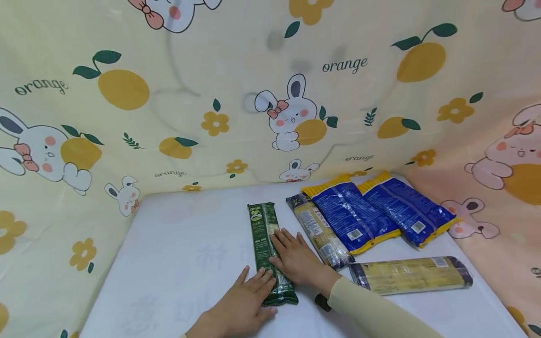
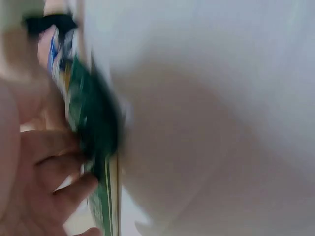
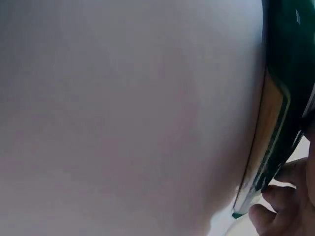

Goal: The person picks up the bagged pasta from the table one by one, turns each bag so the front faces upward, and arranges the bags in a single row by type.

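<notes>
A long green pasta packet (image 1: 264,237) lies on the white table, its length running away from me. In the left wrist view, a pale window shows along the side of the green packet (image 2: 101,118). My left hand (image 1: 243,303) touches its near left part with the fingers extended and spread. Farther up, my right hand (image 1: 297,258) rests on the packet's right side, fingers straight and pointing to the far left. At the edge of the right wrist view, fingertips (image 3: 278,199) lie beside the green packet (image 3: 290,64).
Right of my hands lies a clear-windowed pasta packet (image 1: 319,230), slanting. Two blue and yellow bags (image 1: 355,213) lie behind it at the back right. Another yellowish pasta packet (image 1: 414,274) lies crosswise at the right. A printed curtain (image 1: 236,61) hangs around the table (image 1: 177,244).
</notes>
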{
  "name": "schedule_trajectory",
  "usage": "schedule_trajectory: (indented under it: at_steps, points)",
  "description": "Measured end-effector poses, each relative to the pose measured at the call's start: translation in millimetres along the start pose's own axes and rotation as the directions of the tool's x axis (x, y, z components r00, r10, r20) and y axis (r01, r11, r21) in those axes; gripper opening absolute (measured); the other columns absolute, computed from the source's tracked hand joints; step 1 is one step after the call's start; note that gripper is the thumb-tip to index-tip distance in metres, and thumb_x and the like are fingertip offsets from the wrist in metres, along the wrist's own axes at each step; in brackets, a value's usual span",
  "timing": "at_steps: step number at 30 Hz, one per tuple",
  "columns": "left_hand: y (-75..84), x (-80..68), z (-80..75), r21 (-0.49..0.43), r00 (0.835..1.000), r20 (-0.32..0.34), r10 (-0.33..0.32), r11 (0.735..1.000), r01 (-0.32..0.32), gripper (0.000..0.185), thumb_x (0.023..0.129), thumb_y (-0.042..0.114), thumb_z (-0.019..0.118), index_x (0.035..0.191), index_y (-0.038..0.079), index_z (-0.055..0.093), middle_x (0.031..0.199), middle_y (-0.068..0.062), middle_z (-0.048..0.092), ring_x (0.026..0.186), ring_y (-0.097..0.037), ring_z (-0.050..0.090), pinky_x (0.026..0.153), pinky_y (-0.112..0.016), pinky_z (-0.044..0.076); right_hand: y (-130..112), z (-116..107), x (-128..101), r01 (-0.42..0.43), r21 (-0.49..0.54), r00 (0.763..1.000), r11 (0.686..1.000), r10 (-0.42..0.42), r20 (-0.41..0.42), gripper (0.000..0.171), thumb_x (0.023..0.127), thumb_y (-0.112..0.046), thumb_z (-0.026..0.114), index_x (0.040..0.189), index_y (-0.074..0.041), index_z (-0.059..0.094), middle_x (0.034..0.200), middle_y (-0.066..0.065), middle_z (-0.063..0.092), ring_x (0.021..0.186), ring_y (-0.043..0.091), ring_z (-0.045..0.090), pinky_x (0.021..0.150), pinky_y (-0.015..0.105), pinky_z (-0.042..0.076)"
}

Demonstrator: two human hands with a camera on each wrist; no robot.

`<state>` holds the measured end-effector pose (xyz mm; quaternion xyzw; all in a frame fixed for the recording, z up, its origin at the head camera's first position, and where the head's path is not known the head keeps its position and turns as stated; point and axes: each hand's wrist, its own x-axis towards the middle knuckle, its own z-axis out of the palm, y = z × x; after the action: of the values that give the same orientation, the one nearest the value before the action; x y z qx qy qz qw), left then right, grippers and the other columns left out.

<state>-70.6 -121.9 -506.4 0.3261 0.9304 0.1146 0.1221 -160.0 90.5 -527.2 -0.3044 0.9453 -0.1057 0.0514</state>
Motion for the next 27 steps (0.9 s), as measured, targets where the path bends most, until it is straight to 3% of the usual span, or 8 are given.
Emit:
schedule_trajectory:
  at_steps: [3,7,11,14,17,21,24,27]
  points:
    - [-10.0,7.9,-6.9,0.002,0.990,-0.131,-0.059,0.998,0.060,0.044,0.110,0.042,0.052,0.142,0.015,0.066,0.143,-0.001,0.068,0.135,-0.023,0.061,0.119,-0.066,0.033,-4.6,1.3,-13.4,0.037,-0.026,0.999,0.999,-0.036,0.016,0.067,0.112,-0.049,0.043,0.164,-0.007,0.036,0.172,0.014,0.032,0.160,0.035,0.027,0.123,0.067,0.025]
    - [-30.9,27.3,-21.2,0.012,0.947,-0.280,-0.157,0.986,0.167,0.029,0.107,0.030,0.059,0.126,0.013,0.075,0.121,-0.003,0.078,0.116,-0.026,0.072,0.110,-0.060,0.047,-12.1,3.2,-33.3,0.065,-0.072,0.998,0.995,-0.064,0.011,0.066,0.111,-0.050,0.044,0.162,-0.007,0.042,0.170,0.014,0.036,0.159,0.036,0.030,0.122,0.066,0.029]
    - [-56.0,54.9,-39.6,0.026,0.900,-0.355,-0.253,0.960,0.280,0.028,0.107,0.028,0.061,0.124,0.012,0.075,0.122,-0.008,0.077,0.116,-0.031,0.070,0.102,-0.055,0.052,-19.3,4.2,-53.1,0.076,-0.140,0.995,0.987,-0.085,-0.060,0.064,0.109,-0.053,0.049,0.155,-0.009,0.053,0.161,0.013,0.049,0.151,0.036,0.043,0.117,0.062,0.039]
    - [-74.4,81.4,-51.4,0.044,0.881,-0.374,-0.288,0.944,0.327,0.032,0.108,0.029,0.059,0.131,0.011,0.072,0.128,-0.011,0.072,0.120,-0.034,0.066,0.100,-0.056,0.052,-22.2,5.1,-65.7,0.072,-0.196,0.983,0.978,-0.103,-0.153,0.063,0.105,-0.057,0.056,0.146,-0.009,0.060,0.147,0.011,0.061,0.137,0.030,0.055,0.110,0.053,0.047]
    - [-90.8,107.8,-56.7,0.090,0.884,-0.381,-0.272,0.940,0.328,0.037,0.109,0.031,0.057,0.137,0.010,0.067,0.132,-0.013,0.066,0.121,-0.035,0.061,0.099,-0.057,0.050,-24.1,7.1,-73.7,0.064,-0.238,0.958,0.969,-0.127,-0.257,0.060,0.101,-0.059,0.063,0.133,-0.008,0.065,0.125,0.007,0.066,0.117,0.023,0.061,0.099,0.044,0.052]
    - [-104.7,137.4,-56.9,0.139,0.900,-0.364,-0.240,0.941,0.308,0.046,0.110,0.041,0.054,0.144,0.009,0.059,0.135,-0.015,0.061,0.123,-0.036,0.055,0.099,-0.058,0.047,-25.4,10.5,-74.6,0.028,-0.261,0.933,0.965,-0.119,-0.340,0.052,0.098,-0.062,0.064,0.108,-0.011,0.065,0.100,0.001,0.060,0.095,0.020,0.056,0.084,0.040,0.049]
    - [-107.9,154.2,-55.2,0.142,0.910,-0.324,-0.259,0.937,0.318,0.055,0.111,0.049,0.049,0.146,0.008,0.056,0.139,-0.017,0.058,0.126,-0.038,0.052,0.102,-0.061,0.044,-27.6,10.7,-73.1,-0.005,-0.262,0.937,0.965,-0.087,-0.337,0.050,0.099,-0.064,0.062,0.094,-0.014,0.060,0.091,0.000,0.054,0.088,0.020,0.052,0.078,0.039,0.044]
    - [-108.7,167.7,-51.0,0.143,0.913,-0.286,-0.290,0.930,0.340,0.063,0.110,0.056,0.045,0.148,0.006,0.053,0.142,-0.018,0.057,0.131,-0.039,0.049,0.106,-0.063,0.040,-30.4,10.1,-73.7,-0.031,-0.281,0.944,0.959,-0.064,-0.324,0.053,0.098,-0.066,0.061,0.090,-0.014,0.057,0.088,0.000,0.052,0.085,0.019,0.050,0.076,0.038,0.042]
